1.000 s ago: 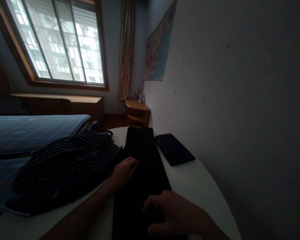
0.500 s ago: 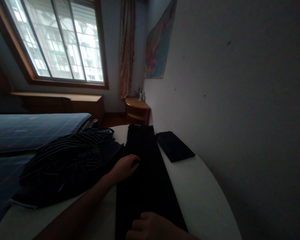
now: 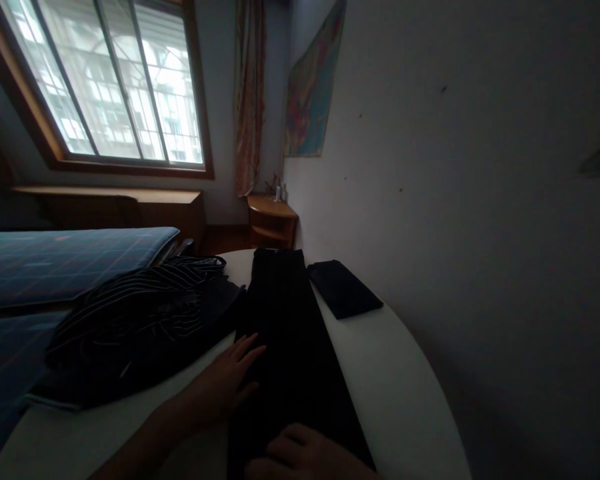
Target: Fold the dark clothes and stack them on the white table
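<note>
L grip [image 3: 225, 380] splayed, nothing held, at L edge of blk trousers [image 3: 290, 340]; R grip [image 3: 307, 457] curled, can't tell if it's got cloth. Trousers lie flat on surface [image 3: 400, 387], prob. soft, light, limp; best held by both side edges.

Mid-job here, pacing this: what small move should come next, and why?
Perhaps press the left hand flat on the black garment to steady it: that hand is spread over the cloth's left edge, while the right hand is curled over the near part.
</note>
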Available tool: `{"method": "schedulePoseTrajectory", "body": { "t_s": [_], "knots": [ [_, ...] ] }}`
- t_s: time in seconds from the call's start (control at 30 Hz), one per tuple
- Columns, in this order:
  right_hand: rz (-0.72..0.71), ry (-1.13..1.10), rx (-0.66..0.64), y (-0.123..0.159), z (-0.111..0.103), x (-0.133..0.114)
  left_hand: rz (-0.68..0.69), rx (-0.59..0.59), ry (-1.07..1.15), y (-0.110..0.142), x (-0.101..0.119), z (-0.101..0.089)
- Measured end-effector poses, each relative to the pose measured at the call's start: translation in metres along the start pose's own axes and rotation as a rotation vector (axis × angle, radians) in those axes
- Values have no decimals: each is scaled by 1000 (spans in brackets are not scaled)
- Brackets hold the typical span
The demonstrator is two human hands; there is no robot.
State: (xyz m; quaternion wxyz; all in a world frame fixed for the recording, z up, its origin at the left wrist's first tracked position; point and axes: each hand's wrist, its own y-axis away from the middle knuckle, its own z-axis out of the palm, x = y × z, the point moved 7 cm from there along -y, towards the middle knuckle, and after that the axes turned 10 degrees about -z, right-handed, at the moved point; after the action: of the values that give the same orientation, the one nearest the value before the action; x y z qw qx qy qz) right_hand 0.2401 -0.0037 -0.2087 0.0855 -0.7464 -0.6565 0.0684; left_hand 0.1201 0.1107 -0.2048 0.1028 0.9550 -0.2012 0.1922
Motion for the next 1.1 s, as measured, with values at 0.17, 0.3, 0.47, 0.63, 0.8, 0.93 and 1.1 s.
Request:
{"method": "schedulePoseTrajectory", "body": {
  "t_s": [0.17, 0.3, 0.47, 0.63, 0.8, 0.93, 1.1],
  "knots": [
    [229, -26, -35, 28, -38, 18, 118, 47, 36, 17, 22, -1],
    [421, -226, -35, 46, -44, 29, 278, 7, 90, 21, 43, -5],
    [817, -540, 324, 64, -65, 49, 323, -21, 156, 37, 67, -10],
    [1084, -615, 514, 70, -82, 61, 204, 104, 125, 51, 90, 0],
    [986, -840, 667, 62, -79, 67, 49, 223, 193, 49, 81, 13],
    [913, -789, 753, 61, -80, 67, -153, 167, 322, 35, 53, 2],
    [926, -505, 406, 51, -65, 44, -215, 225, 438, 27, 35, -26]
  ]
}}
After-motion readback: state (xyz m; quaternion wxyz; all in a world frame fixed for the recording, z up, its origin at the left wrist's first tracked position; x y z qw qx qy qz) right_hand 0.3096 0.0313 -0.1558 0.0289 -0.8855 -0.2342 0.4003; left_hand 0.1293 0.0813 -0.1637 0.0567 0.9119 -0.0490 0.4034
